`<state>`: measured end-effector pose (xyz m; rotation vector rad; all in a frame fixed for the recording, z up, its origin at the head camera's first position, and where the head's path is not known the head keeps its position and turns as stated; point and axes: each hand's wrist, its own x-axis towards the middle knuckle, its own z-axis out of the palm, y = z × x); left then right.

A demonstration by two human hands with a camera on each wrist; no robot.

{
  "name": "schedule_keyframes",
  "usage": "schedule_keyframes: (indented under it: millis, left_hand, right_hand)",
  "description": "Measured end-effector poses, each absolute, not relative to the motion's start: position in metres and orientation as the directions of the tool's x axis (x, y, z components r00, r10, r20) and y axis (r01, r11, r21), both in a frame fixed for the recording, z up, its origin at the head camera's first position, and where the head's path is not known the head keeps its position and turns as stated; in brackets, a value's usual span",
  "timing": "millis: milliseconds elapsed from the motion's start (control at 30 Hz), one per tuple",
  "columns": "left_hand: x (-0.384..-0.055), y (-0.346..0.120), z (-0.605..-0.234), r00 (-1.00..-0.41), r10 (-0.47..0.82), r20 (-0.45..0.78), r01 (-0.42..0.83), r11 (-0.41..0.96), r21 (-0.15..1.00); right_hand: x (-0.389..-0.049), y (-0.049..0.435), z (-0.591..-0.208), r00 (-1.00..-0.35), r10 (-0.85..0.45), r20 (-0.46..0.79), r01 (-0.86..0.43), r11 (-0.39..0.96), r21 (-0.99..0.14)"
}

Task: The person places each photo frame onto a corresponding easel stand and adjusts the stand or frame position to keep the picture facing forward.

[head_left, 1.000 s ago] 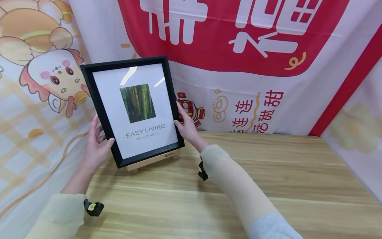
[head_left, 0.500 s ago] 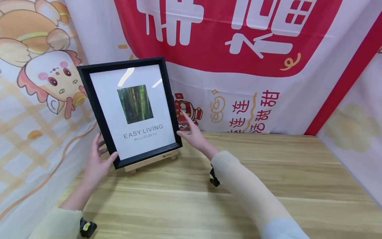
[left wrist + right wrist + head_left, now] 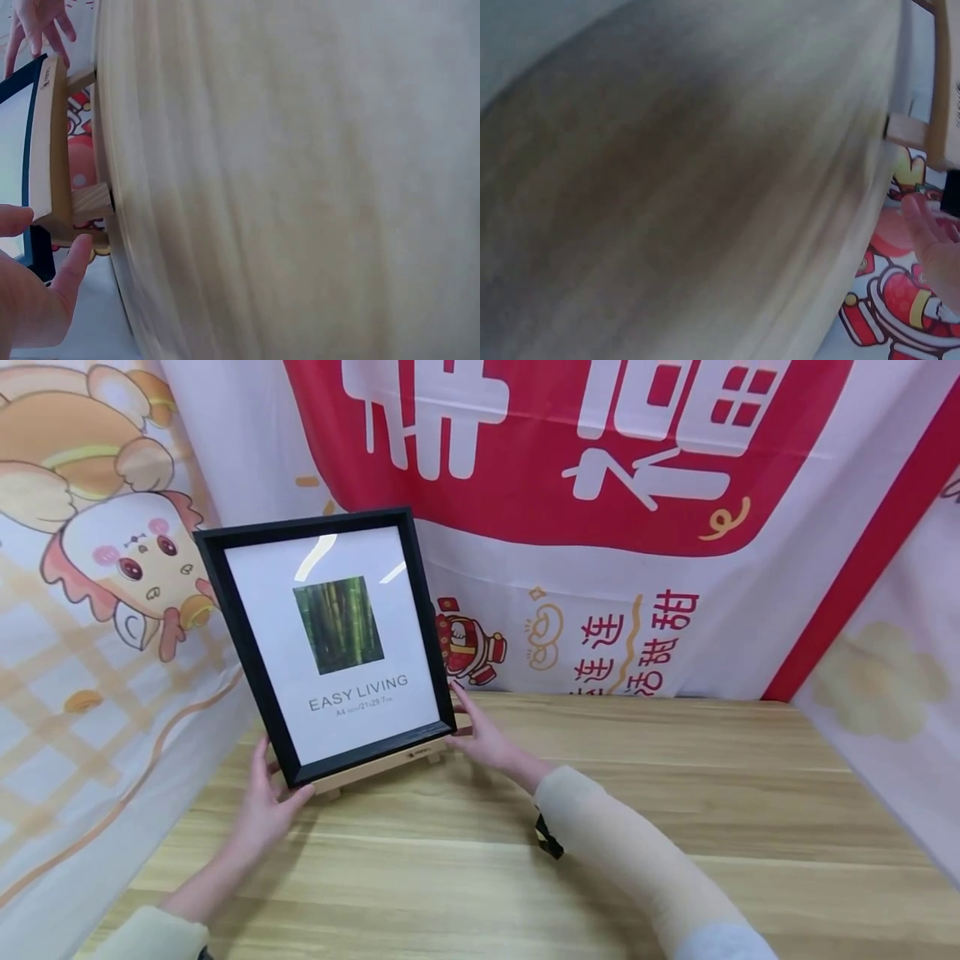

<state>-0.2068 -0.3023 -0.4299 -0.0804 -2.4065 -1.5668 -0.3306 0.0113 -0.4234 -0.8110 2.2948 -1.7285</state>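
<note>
A black picture frame (image 3: 337,702) holds a white sheet with a bamboo picture and the words EASY LIVING. It leans on a small wooden easel (image 3: 382,766) standing on the table. At the frame's lower left corner is my left hand (image 3: 264,810); the left wrist view shows its thumb at the end of the easel's ledge (image 3: 52,142) and a straight finger (image 3: 71,270) near a rear leg. Beside the lower right corner my right hand (image 3: 487,739) has its fingers extended. In the right wrist view a fingertip (image 3: 915,214) is close to the frame's black corner (image 3: 951,193).
The wooden table (image 3: 675,827) stretches toward the right and front. Behind it hangs a white cloth backdrop (image 3: 517,568) with red printing, and on the left a cartoon-printed cloth (image 3: 97,693) runs down along the table's edge.
Both hands have slid down from the frame's sides to its lower corners, the right one letting go of the side edge. The frame and easel stay where they stood; the view shifts slightly.
</note>
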Motion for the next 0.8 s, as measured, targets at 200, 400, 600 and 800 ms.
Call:
schedule_keyframes:
  millis: [200, 400, 600, 800]
  left_hand:
    - [-0.21, -0.295, -0.435, -0.964, -0.141, 0.224, 0.155, 0.386, 0.91]
    - [-0.212, -0.291, -0.435, -0.965, -0.166, 0.205, 0.134, 0.361, 0.923]
    - [-0.212, -0.289, -0.436, -0.965, -0.159, 0.207, 0.14, 0.353, 0.925]
    - [-0.21, -0.283, -0.436, -0.972, -0.137, 0.192, 0.13, 0.368, 0.921]
  right_hand:
    - [-0.329, 0.003, -0.433, -0.837, -0.499, 0.224, -0.352, 0.179, -0.919]
    - [-0.33, -0.003, -0.436, -0.849, -0.466, 0.25, -0.36, 0.161, -0.919]
    - [-0.33, -0.002, -0.436, -0.864, -0.452, 0.222, -0.331, 0.176, -0.927]
    - [-0.33, 0.005, -0.437, -0.858, -0.454, 0.24, -0.347, 0.168, -0.923]
